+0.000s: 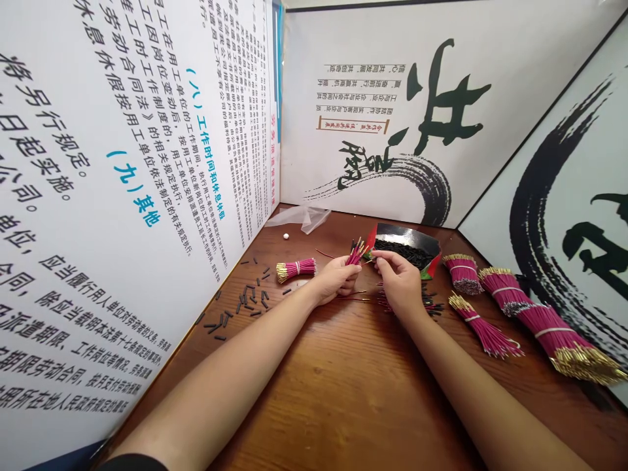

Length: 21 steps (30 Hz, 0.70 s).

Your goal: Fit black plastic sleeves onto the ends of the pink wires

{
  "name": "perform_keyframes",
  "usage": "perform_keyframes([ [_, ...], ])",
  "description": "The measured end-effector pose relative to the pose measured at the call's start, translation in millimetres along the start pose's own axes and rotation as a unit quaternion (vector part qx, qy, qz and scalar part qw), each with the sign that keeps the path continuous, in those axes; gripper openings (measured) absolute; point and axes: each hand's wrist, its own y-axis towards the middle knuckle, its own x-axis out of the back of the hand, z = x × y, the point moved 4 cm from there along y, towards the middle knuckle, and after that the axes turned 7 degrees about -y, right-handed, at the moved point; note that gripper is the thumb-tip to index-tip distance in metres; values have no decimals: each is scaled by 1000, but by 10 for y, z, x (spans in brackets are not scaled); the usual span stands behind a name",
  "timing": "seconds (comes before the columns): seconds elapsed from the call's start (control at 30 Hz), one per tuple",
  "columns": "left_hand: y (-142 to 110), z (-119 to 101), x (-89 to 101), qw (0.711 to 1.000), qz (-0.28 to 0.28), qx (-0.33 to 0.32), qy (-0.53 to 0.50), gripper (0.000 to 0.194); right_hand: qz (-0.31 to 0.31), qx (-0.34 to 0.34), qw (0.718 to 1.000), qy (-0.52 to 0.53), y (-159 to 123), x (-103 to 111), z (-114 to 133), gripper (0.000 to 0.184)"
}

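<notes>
A wooden table [343,392] between printed boards. Left hand [338,278] grips a fan of pink wires [356,252]; right hand [400,281] pinches something tiny beside the black tray [407,235]. Loosely held wires could slip and scatter among the loose black sleeves [245,301].

Tray [392,230] behind hands, wire bundles [520,304] right, loose sleeves [245,301] left on table [343,392]

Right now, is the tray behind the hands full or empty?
Partly full: the tray holds a layer of small black pieces, with bare dark rim above.
</notes>
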Motion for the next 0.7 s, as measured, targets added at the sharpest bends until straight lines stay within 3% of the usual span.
perform_keyframes([
  [0.3, -7, -3, 0, 1000, 4, -8, -12, 17, -1, -21, 996, 88, -72, -135, -7, 35],
  [0.7, -14, 9, -13, 1000, 19, -10, 2, 22, -14, -35, 995, 89, -82, -155, -20, 39],
])
